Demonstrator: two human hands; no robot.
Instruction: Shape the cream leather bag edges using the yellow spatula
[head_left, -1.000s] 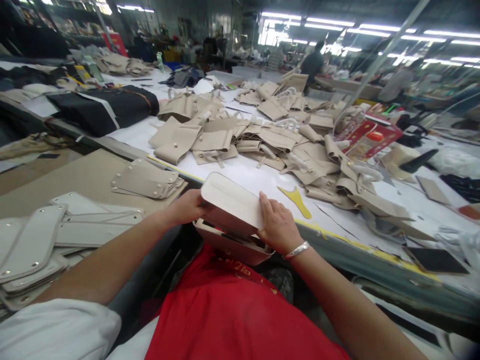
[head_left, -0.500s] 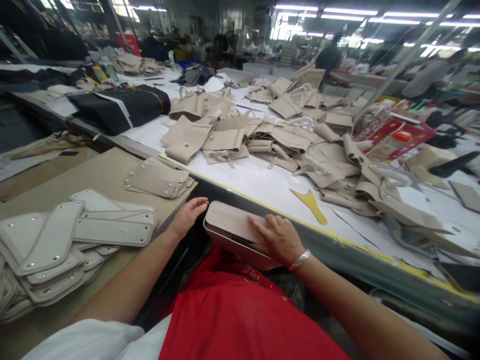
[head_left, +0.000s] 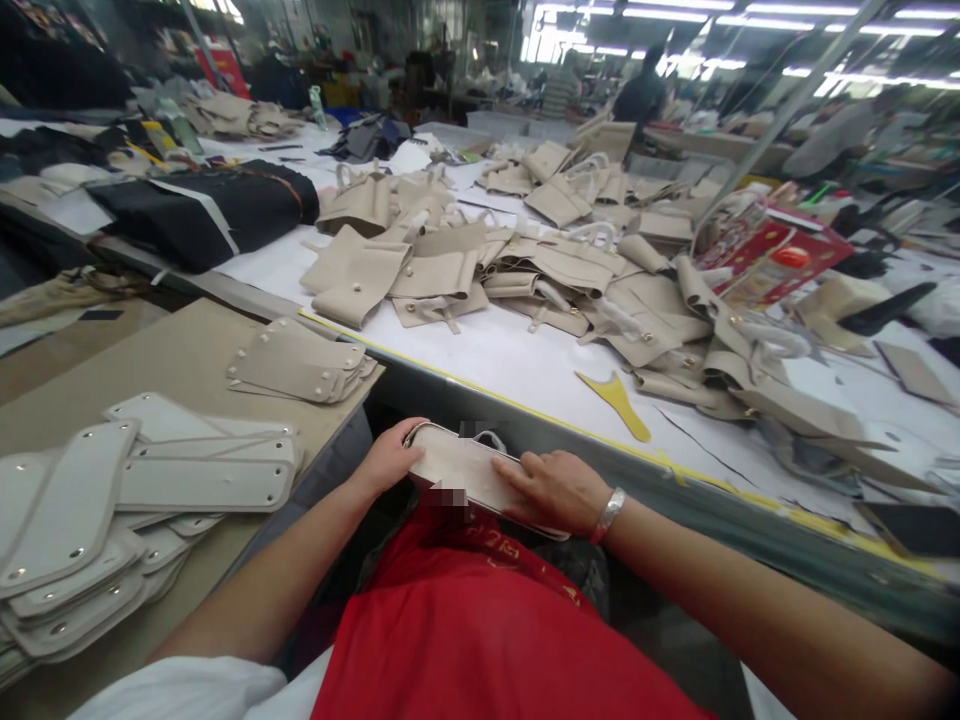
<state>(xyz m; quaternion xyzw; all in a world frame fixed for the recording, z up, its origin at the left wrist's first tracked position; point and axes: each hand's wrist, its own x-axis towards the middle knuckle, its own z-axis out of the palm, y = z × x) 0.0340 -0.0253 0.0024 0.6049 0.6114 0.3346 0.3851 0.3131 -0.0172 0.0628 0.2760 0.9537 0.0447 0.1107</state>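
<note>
1. Shows a large worktable (head_left: 480, 352) with a white covering, slanting across the middle of a workshop, and yellow tape (head_left: 787, 516) along the near edge.
2. Holds a pale beige box-shaped piece (head_left: 461, 462) low at near centre, just off that near edge, above a red apron (head_left: 487, 640).
3. Grasps its left end with the left hand (head_left: 390, 455), thumb on top, fingers around the corner.
4. Grasps its right part with the right hand (head_left: 559, 490), fingers laid over the top, thumb hidden; wears a silver-coloured bracelet (head_left: 611, 510) on that wrist.
5. Carries a loose heap of beige bag pieces (head_left: 551, 265) over the table's middle, some with looped handles and metal studs.
6. Includes a flat yellow tool (head_left: 616, 405), forked at one end, between heap and near edge; a strapped black bundle (head_left: 270, 205) at left; a red printed box (head_left: 757, 235) at right.
7. Adds, at near left, a tan board (head_left: 172, 340) bearing studded white panels (head_left: 206, 480) and, farther off, beige panels (head_left: 285, 360).
8. Recedes into a dim, cluttered room: strip lights (head_left: 765, 22) and a slanting pole (head_left: 799, 104) at far right, a blurred person (head_left: 641, 98) in dark clothing.
</note>
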